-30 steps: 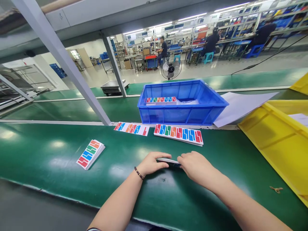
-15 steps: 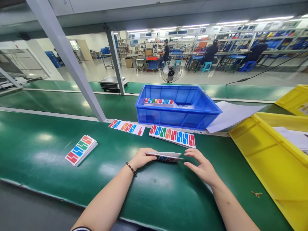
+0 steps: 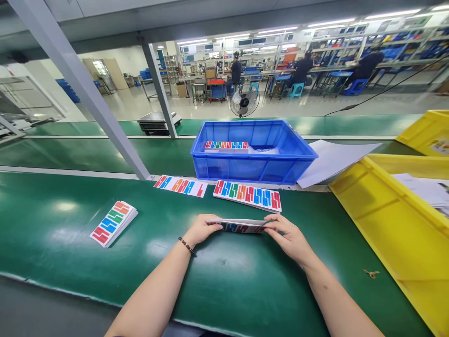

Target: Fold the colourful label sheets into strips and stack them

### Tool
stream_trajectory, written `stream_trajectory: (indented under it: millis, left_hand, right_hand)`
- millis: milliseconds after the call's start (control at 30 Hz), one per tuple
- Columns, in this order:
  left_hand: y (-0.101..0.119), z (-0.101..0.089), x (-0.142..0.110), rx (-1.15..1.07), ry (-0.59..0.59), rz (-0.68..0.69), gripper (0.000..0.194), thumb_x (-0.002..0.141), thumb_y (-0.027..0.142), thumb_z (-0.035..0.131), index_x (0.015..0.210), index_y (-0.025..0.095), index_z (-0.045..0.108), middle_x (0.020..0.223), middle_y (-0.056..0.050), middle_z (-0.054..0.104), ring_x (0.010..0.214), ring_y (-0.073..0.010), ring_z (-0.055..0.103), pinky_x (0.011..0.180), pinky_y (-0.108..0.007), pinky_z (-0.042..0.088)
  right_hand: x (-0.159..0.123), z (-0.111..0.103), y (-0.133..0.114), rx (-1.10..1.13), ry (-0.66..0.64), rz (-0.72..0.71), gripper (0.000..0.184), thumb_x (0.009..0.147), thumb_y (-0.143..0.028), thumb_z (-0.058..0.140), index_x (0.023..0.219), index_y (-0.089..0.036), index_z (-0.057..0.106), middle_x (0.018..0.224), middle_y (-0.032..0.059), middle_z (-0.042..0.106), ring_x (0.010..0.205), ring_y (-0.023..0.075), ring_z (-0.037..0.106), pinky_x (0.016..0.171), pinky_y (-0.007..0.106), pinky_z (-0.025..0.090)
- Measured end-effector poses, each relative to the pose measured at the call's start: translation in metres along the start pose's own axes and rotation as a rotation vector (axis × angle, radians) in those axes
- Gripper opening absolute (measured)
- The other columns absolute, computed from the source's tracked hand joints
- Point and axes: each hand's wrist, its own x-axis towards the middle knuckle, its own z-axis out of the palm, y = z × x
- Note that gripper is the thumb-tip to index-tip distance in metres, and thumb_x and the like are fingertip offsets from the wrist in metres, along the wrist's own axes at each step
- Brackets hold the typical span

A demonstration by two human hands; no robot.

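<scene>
My left hand (image 3: 204, 229) pinches the left end of a stack of printed sticker sheets (image 3: 242, 227), white with red, blue and green shapes. At the other end, my right hand (image 3: 286, 235) has its thumb and fingers closed on the same stack, which is held on edge just over the green table. Beyond it lies a longer pile of sticker sheets (image 3: 247, 195), and left of that a single strip (image 3: 180, 186) with gaps between its coloured shapes. A shorter pile of sticker sheets (image 3: 114, 223) rests at the left.
A blue bin (image 3: 252, 169) with sticker sheets and clear plastic stands behind. Yellow bins (image 3: 386, 243) holding white paper are at the right, near a small tan tie (image 3: 371, 274). A slanted metal post (image 3: 84, 93) rises at the left. People sit far behind a fan (image 3: 244, 100).
My right hand has closed onto the right end of the sticker sheets, which it was apart from before. The sheets' split right end has come together. The view has shifted slightly.
</scene>
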Motion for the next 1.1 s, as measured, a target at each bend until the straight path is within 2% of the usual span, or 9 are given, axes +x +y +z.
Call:
stream_trajectory:
  millis: [67,267,333,433,533,667,800,933,1100]
  left_hand:
    - [0.000,-0.001,0.000,0.004,0.001,0.001,0.017,0.062,0.029,0.067,0.070,0.014,0.069,0.074,-0.005,0.069,0.072,-0.0173,0.060,0.071,-0.028,0.046]
    - [-0.002,-0.002,0.000,0.029,-0.043,0.024,0.017,0.064,0.027,0.067,0.073,0.014,0.070,0.077,-0.006,0.069,0.074,-0.0178,0.060,0.073,-0.029,0.046]
    - [-0.004,-0.002,0.001,0.025,-0.048,0.065,0.018,0.063,0.028,0.068,0.076,0.015,0.070,0.093,-0.009,0.068,0.087,-0.0201,0.060,0.082,-0.031,0.045]
    - [-0.008,-0.001,0.002,-0.001,-0.037,0.126,0.022,0.061,0.028,0.071,0.079,0.016,0.070,0.122,-0.010,0.054,0.110,-0.0244,0.051,0.095,-0.034,0.038]
    - [-0.009,0.000,0.003,0.021,-0.057,0.143,0.021,0.063,0.027,0.069,0.081,0.016,0.070,0.123,-0.010,0.054,0.109,-0.0243,0.052,0.096,-0.035,0.038]
    - [-0.007,0.001,0.002,0.085,-0.087,0.125,0.020,0.068,0.023,0.064,0.086,0.016,0.070,0.098,-0.009,0.067,0.094,-0.0217,0.060,0.090,-0.034,0.043]
    - [-0.004,0.002,0.001,0.076,-0.085,0.128,0.022,0.069,0.021,0.064,0.090,0.017,0.070,0.102,-0.008,0.067,0.097,-0.0217,0.059,0.091,-0.033,0.042]
    - [-0.004,0.000,0.001,0.072,-0.083,0.128,0.022,0.069,0.020,0.063,0.090,0.016,0.070,0.103,-0.009,0.066,0.098,-0.0219,0.059,0.090,-0.033,0.042]
    - [-0.006,-0.001,0.002,0.041,-0.081,0.116,0.021,0.070,0.021,0.062,0.088,0.015,0.070,0.098,-0.008,0.068,0.096,-0.0218,0.059,0.088,-0.033,0.044]
  right_hand:
    - [-0.001,-0.006,0.003,0.105,0.089,0.077,0.015,0.076,-0.031,0.055,0.074,-0.020,0.064,0.078,0.0054,0.065,0.060,0.0159,0.059,0.058,0.031,0.049]
    - [0.000,-0.011,0.008,0.426,0.662,0.212,0.014,0.072,-0.031,0.061,0.068,-0.021,0.054,0.059,-0.0002,0.064,0.055,0.0149,0.060,0.059,0.029,0.049]
    - [0.002,-0.003,0.008,0.402,0.568,0.241,0.014,0.071,-0.032,0.061,0.068,-0.020,0.055,0.060,0.0008,0.064,0.057,0.0154,0.060,0.061,0.030,0.049]
    - [0.005,0.014,0.006,0.301,0.246,0.240,0.016,0.073,-0.034,0.057,0.068,-0.019,0.058,0.062,0.0032,0.065,0.061,0.0178,0.061,0.063,0.032,0.049]
    - [0.006,0.022,0.007,0.267,0.098,0.206,0.018,0.076,-0.034,0.052,0.073,-0.019,0.061,0.076,0.0062,0.068,0.068,0.0190,0.062,0.065,0.032,0.050]
    - [0.003,0.019,0.006,0.232,0.144,0.068,0.012,0.074,-0.030,0.054,0.080,-0.022,0.060,0.102,0.0081,0.061,0.073,0.0176,0.059,0.066,0.032,0.050]
    - [0.001,0.016,-0.002,0.101,0.103,-0.022,0.004,0.070,-0.024,0.058,0.071,-0.023,0.062,0.093,0.0060,0.058,0.068,0.0158,0.056,0.061,0.029,0.050]
    - [0.001,0.008,-0.003,0.169,0.134,0.018,0.010,0.070,-0.025,0.060,0.063,-0.022,0.064,0.082,0.0050,0.061,0.060,0.0144,0.055,0.055,0.028,0.049]
    - [0.001,-0.012,0.010,0.400,0.365,0.135,0.010,0.068,-0.029,0.065,0.067,-0.020,0.066,0.075,0.0038,0.065,0.048,0.0109,0.052,0.048,0.028,0.049]
